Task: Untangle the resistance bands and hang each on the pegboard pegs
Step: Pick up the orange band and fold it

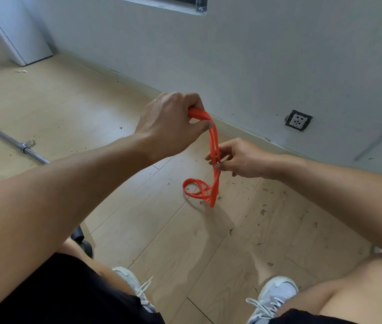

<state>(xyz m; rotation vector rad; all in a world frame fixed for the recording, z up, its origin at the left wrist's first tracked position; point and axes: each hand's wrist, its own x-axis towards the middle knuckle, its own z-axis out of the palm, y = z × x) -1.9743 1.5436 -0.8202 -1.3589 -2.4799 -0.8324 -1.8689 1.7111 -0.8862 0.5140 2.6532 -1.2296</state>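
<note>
At far left a metal bar (23, 146) lies on the wooden floor (73, 108), well apart from the work. The left hand (170, 127) is raised, its fingers curled round the top of the orange band (214, 146). From that grip the strands hang nearly straight down, long axis upright. Lower and to the right, the right hand (243, 160) pinches the hanging strands between thumb and fingertips. Below it the band twists into tangled loops, seemingly just off the floor. The right hand is nearer the tangle, so it looks better placed to work the loops loose. No pegboard is in view.
</note>
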